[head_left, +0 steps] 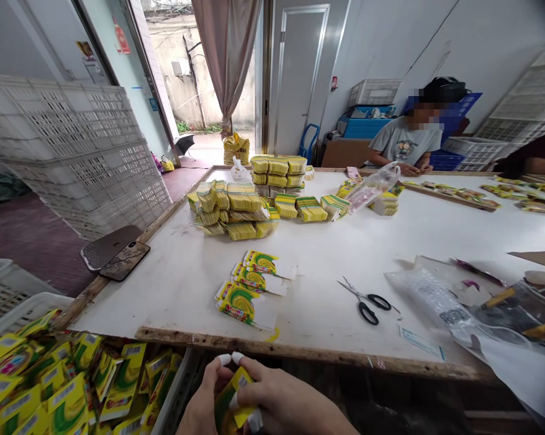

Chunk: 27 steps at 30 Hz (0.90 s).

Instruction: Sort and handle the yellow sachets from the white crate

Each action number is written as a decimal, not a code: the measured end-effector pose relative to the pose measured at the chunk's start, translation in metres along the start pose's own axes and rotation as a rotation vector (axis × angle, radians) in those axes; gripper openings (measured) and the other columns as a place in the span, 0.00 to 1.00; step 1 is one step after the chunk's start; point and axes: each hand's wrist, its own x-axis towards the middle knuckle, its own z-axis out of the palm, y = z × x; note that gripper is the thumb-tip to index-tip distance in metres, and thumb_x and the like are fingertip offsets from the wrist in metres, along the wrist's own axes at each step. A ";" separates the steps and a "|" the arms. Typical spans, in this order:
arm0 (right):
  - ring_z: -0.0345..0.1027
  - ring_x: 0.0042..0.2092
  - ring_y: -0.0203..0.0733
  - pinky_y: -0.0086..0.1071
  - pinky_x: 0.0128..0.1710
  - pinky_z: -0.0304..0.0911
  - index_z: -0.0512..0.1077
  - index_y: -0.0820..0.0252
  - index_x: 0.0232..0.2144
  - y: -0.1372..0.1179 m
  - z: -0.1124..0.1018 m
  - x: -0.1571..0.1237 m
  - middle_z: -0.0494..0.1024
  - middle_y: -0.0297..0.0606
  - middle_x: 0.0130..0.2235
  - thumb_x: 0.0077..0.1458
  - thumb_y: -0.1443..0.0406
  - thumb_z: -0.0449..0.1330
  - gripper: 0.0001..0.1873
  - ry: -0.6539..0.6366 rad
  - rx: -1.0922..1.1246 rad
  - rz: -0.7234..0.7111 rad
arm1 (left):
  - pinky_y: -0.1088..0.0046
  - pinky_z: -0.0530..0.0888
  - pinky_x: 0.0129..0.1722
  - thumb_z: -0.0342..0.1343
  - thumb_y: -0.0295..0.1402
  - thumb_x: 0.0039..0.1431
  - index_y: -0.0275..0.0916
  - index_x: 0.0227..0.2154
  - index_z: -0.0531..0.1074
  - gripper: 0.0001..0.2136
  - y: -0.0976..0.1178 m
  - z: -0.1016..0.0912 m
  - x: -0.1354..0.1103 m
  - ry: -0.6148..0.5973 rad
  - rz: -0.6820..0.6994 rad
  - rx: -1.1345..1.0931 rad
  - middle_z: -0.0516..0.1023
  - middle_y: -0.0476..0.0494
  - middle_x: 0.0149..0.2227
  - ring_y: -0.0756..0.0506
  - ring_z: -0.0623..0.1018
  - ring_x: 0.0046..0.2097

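Observation:
Below the table's near edge, my left hand [204,402] and my right hand [286,402] are both closed on one yellow-and-green packet [236,393]. White tape wraps several of my fingertips. On the white table [327,254] just beyond lie three more packets [249,287] fanned out flat. Black-handled scissors [367,302] lie to their right.
A white crate [73,386] at my left is full of loose packets. Bundled packet stacks [249,199] sit mid-table. Two phones [116,254] rest on the left edge, clear bags [458,308] on the right. A person [408,142] sits at the far side. White crates [73,145] are stacked left.

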 end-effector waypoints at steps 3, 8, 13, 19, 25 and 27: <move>0.72 0.47 0.45 0.29 0.47 0.66 0.79 0.52 0.41 -0.006 -0.012 -0.002 0.74 0.36 0.49 0.46 0.72 0.66 0.18 0.023 0.090 -0.013 | 0.70 0.75 0.46 0.59 0.43 0.52 0.42 0.58 0.48 0.35 -0.004 -0.002 0.001 -0.089 0.022 0.001 0.74 0.42 0.46 0.43 0.78 0.46; 0.70 0.46 0.46 0.33 0.47 0.65 0.78 0.57 0.33 -0.008 -0.002 0.013 0.74 0.38 0.47 0.43 0.70 0.62 0.11 0.140 0.235 0.094 | 0.69 0.76 0.49 0.58 0.41 0.53 0.43 0.59 0.48 0.34 -0.018 -0.002 -0.001 -0.065 0.000 0.059 0.74 0.39 0.51 0.42 0.77 0.51; 0.68 0.51 0.47 0.33 0.50 0.64 0.77 0.56 0.38 -0.010 0.014 0.028 0.68 0.39 0.56 0.43 0.71 0.62 0.16 0.103 0.256 0.047 | 0.70 0.75 0.48 0.58 0.47 0.51 0.44 0.57 0.55 0.32 -0.014 -0.012 -0.009 0.185 -0.035 0.058 0.76 0.43 0.49 0.42 0.78 0.49; 0.71 0.45 0.45 0.31 0.46 0.66 0.78 0.56 0.38 0.002 0.009 0.023 0.71 0.39 0.50 0.45 0.71 0.65 0.15 -0.051 0.140 -0.004 | 0.75 0.76 0.46 0.59 0.44 0.54 0.47 0.59 0.51 0.32 -0.012 -0.017 -0.013 0.042 0.023 -0.012 0.77 0.48 0.47 0.45 0.79 0.46; 0.68 0.49 0.44 0.32 0.50 0.64 0.74 0.58 0.38 -0.005 0.002 0.015 0.68 0.41 0.51 0.43 0.75 0.59 0.17 0.107 0.275 -0.024 | 0.72 0.75 0.51 0.58 0.44 0.56 0.44 0.59 0.52 0.32 -0.010 -0.010 -0.007 0.048 0.050 0.111 0.75 0.41 0.54 0.43 0.77 0.53; 0.65 0.53 0.44 0.33 0.54 0.62 0.72 0.59 0.40 -0.012 0.000 0.015 0.66 0.42 0.54 0.46 0.73 0.60 0.16 0.150 0.365 -0.055 | 0.71 0.76 0.50 0.58 0.44 0.56 0.43 0.59 0.54 0.31 -0.008 -0.014 -0.005 0.107 0.086 0.172 0.76 0.41 0.53 0.42 0.78 0.52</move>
